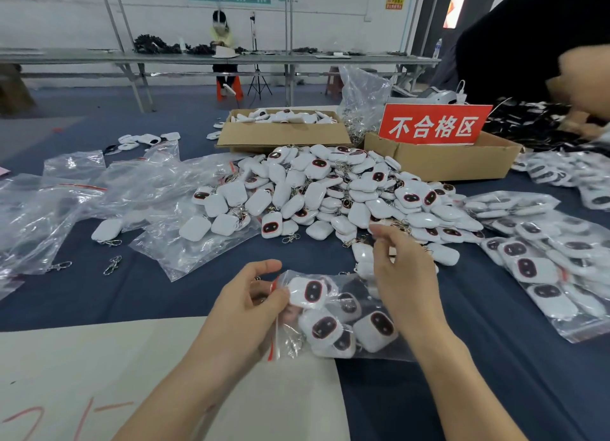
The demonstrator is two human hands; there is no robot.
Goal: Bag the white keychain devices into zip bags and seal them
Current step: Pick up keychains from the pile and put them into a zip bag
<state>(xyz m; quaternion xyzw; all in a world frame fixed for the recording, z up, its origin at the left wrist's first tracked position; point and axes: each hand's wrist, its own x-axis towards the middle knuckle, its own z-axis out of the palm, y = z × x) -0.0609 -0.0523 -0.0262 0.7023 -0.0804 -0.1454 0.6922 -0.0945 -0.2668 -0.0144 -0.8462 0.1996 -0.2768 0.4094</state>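
Zip bag: clear, red-striped mouth to the left, lying on the blue table close in front of the person, partly over a pale sheet; holds several white keychain devices, mouth unsealed

Left hand: thumb and fingers pinching the bag mouth, with one device sitting right at the opening

Right hand: fingers loosely curled, hovering at the near edge of the loose pile; whether it grips a device cannot be told

Surroundings: empty bags to the left, filled bags to the right, a cardboard box of devices and a second box with a red sign behind

Risks, as judged: the device at the mouth may block the seal or slide out if the bag tips; a metal clip caught in the zip strip could leave it half closed; reaching into the pile may drag tangled clips and pull out extra devices, spoiling the count; stray clips on the table suggest clips detach
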